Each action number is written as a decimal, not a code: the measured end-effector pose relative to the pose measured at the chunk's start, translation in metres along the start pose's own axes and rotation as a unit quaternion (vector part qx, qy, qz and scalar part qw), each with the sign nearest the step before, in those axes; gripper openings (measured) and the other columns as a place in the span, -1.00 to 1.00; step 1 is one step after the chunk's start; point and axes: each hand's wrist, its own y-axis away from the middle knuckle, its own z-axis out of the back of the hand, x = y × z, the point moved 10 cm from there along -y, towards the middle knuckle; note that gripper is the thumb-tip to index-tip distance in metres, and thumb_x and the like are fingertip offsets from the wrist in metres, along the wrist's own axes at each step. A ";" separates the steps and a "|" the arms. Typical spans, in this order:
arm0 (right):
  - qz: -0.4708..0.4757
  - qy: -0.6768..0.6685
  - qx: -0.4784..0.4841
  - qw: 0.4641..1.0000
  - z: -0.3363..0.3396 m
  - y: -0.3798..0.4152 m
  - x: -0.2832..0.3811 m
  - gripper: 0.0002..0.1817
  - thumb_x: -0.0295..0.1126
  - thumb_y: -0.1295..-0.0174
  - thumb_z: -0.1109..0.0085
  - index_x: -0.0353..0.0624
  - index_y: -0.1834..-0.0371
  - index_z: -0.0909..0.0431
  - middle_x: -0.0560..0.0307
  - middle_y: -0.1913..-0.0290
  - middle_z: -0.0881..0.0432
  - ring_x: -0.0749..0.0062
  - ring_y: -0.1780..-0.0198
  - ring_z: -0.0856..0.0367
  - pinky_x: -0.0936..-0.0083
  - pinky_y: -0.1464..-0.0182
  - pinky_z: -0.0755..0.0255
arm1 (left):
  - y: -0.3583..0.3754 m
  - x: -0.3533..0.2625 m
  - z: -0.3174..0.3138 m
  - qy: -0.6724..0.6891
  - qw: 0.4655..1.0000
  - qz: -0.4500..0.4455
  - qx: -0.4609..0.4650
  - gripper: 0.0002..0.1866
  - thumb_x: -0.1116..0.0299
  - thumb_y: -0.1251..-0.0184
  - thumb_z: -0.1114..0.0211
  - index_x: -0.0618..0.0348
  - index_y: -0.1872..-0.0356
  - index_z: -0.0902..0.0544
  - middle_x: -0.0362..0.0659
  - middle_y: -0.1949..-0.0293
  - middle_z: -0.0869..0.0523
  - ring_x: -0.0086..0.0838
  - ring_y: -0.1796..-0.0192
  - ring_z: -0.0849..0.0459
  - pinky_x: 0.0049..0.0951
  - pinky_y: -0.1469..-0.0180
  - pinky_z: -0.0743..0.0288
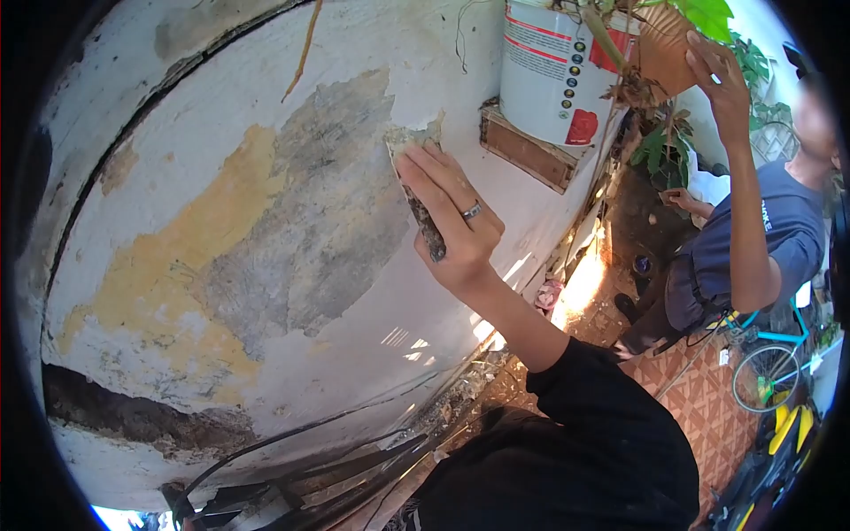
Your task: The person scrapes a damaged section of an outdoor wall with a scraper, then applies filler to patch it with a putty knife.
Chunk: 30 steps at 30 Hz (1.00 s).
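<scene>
My right hand (456, 217), with a ring on one finger, grips a scraper (426, 221) with a dark, worn handle. Its fingers lie stretched over the blade, which is against the wall (372, 310) at the edge of a bare patch. That grey patch (310, 203) shows where the white paint is gone, with a yellowish layer (177, 257) to its left. Flaked paint edges surround the hand. The thumb is mostly hidden behind the handle. My left hand is out of view.
A white bucket (544, 80) stands on a wooden-edged ledge (527, 150), under plant leaves. Another person (753, 230) stands at right, one arm raised. A bicycle wheel (766, 379) is beyond the tiled floor (708, 403). Dark cables (266, 447) run along the wall's lower edge.
</scene>
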 end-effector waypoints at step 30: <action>-0.198 0.065 -0.171 0.963 0.002 -0.030 0.004 -0.51 -0.75 -0.01 -0.07 -0.22 -0.07 -0.59 -0.04 -0.02 -0.66 0.20 -0.02 -0.66 0.50 -0.06 -0.48 | -0.008 -0.018 -0.002 0.096 0.990 -0.094 0.051 -0.61 0.21 -0.43 -0.17 0.41 0.32 -0.74 -0.11 0.63 -0.63 -0.45 0.60 -0.43 -0.42 0.49 -0.28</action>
